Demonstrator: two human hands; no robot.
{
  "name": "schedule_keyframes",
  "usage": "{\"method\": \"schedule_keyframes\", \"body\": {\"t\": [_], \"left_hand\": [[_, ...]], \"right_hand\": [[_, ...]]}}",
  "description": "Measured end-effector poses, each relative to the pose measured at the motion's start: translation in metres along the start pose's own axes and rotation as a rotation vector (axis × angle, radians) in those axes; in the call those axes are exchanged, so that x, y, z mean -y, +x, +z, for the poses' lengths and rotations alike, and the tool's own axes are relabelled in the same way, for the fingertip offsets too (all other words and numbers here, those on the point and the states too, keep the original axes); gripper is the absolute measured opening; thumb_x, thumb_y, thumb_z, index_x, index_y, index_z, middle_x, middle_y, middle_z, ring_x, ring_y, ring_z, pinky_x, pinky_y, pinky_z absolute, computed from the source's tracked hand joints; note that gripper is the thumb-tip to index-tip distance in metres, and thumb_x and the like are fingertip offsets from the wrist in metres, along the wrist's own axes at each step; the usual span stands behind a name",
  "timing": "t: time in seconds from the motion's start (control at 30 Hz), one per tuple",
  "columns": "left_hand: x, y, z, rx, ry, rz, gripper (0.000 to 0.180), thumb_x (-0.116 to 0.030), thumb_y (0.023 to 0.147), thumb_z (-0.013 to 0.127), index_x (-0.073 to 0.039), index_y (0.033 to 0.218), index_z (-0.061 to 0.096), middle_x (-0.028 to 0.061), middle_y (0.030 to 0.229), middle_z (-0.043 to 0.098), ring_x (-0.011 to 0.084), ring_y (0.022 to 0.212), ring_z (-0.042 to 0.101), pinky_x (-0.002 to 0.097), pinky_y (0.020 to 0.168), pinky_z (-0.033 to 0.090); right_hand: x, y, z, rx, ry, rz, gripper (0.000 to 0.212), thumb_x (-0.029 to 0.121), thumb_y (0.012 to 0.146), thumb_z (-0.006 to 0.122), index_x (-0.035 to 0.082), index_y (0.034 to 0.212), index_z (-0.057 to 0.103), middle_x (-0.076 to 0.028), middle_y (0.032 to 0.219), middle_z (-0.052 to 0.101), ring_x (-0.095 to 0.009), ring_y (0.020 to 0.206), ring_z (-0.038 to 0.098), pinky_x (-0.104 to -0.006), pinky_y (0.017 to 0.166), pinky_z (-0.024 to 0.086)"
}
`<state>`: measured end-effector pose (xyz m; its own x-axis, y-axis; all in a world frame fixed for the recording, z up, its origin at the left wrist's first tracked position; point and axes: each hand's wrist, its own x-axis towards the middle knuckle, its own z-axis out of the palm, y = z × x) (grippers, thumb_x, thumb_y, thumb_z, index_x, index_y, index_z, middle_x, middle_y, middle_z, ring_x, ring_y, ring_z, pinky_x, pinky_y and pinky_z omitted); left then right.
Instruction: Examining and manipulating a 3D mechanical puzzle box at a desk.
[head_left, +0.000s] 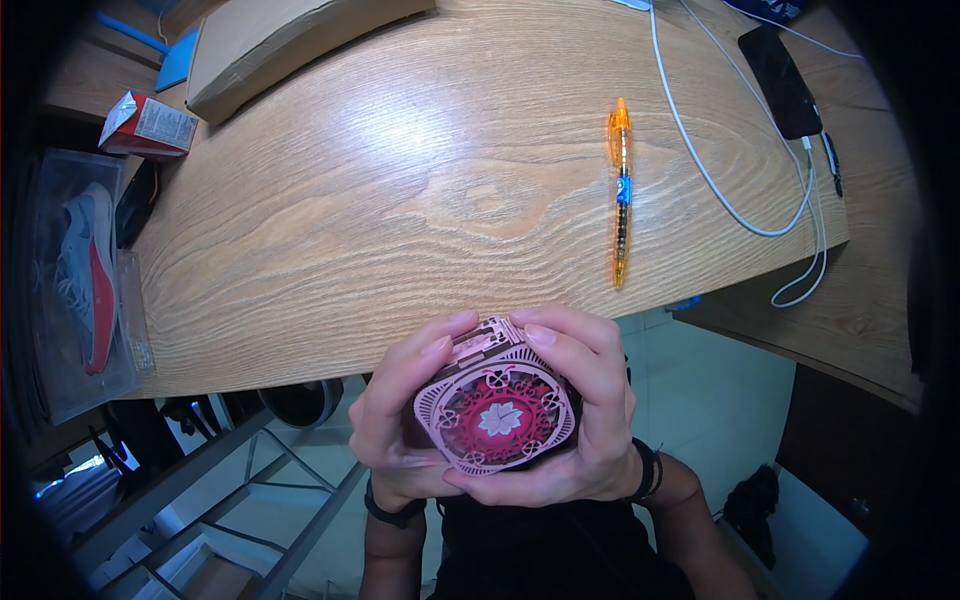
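Note:
Between both hands, just off the desk's front edge, is a pink box with cut-out lattice work (465,432); its round face has red scrollwork and a pale flower at the centre. My left hand (385,420) wraps its left side, fingertips on the upper edge. My right hand (595,410) closes round the right side, with its thumb along the lower rim and fingers over the top corner. The box is tilted so the flower face points up toward me. Its underside is hidden.
On the wooden desk (400,240) lies an orange pen (621,200). A phone (780,80) with a white cable (690,140) is at the right. To the left are a cardboard box (290,50), a red-and-white carton (150,127) and a clear case holding a shoe (90,270).

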<state>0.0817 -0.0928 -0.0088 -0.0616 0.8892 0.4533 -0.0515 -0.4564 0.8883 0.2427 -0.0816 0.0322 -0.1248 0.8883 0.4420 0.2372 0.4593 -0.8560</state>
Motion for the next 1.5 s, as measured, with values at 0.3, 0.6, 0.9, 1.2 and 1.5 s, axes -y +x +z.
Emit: {"method": "schedule_keyframes", "body": {"t": [0.3,0.6,0.9,1.2,1.5], "left_hand": [[0.0,0.002,-0.002,0.029,-0.023,0.014,0.08,-0.037,0.079,0.092,0.004,0.136,0.055,0.0371,0.126,0.064,0.0384,0.115,0.069,0.0433,0.096,0.058],[-0.001,0.0,0.001,0.083,0.218,0.051,0.082,-0.034,0.085,0.087,0.004,0.143,0.044,0.0335,0.132,0.06,0.0362,0.119,0.067,0.0458,0.099,0.06],[-0.003,0.0,0.002,-0.021,0.024,-0.026,0.081,-0.034,0.079,0.092,0.009,0.137,0.054,0.0355,0.126,0.065,0.0384,0.117,0.069,0.0437,0.098,0.057],[0.002,-0.002,-0.01,0.11,0.103,0.011,0.108,-0.048,0.067,0.097,0.007,0.144,0.047,0.0335,0.135,0.06,0.0368,0.121,0.066,0.0473,0.105,0.056],[-0.002,0.003,-0.001,0.06,0.119,0.004,0.092,-0.037,0.072,0.096,0.009,0.139,0.052,0.0322,0.13,0.064,0.0362,0.119,0.068,0.0445,0.102,0.056]], "right_hand": [[-0.003,0.001,-0.003,0.033,-0.018,-0.012,0.093,0.034,0.06,0.1,-0.001,0.135,0.056,-0.022,0.127,0.061,-0.034,0.11,0.064,-0.041,0.093,0.053],[-0.007,-0.007,0.011,-0.102,0.005,0.001,0.101,0.038,0.059,0.102,-0.001,0.135,0.048,-0.023,0.127,0.056,-0.033,0.11,0.062,-0.0403,0.091,0.054],[-0.002,0.001,0.002,-0.012,-0.022,-0.024,0.092,0.034,0.06,0.099,0.0,0.135,0.057,-0.021,0.126,0.06,-0.033,0.108,0.063,-0.0399,0.09,0.053],[-0.004,0.004,0.0,0.015,-0.007,-0.02,0.088,0.03,0.059,0.096,0.001,0.134,0.061,-0.02,0.125,0.062,-0.032,0.107,0.063,-0.041,0.091,0.051],[-0.005,0.007,-0.005,0.042,-0.033,-0.035,0.089,0.033,0.06,0.096,0.001,0.135,0.06,-0.02,0.126,0.062,-0.033,0.108,0.063,-0.0417,0.091,0.051]]}}
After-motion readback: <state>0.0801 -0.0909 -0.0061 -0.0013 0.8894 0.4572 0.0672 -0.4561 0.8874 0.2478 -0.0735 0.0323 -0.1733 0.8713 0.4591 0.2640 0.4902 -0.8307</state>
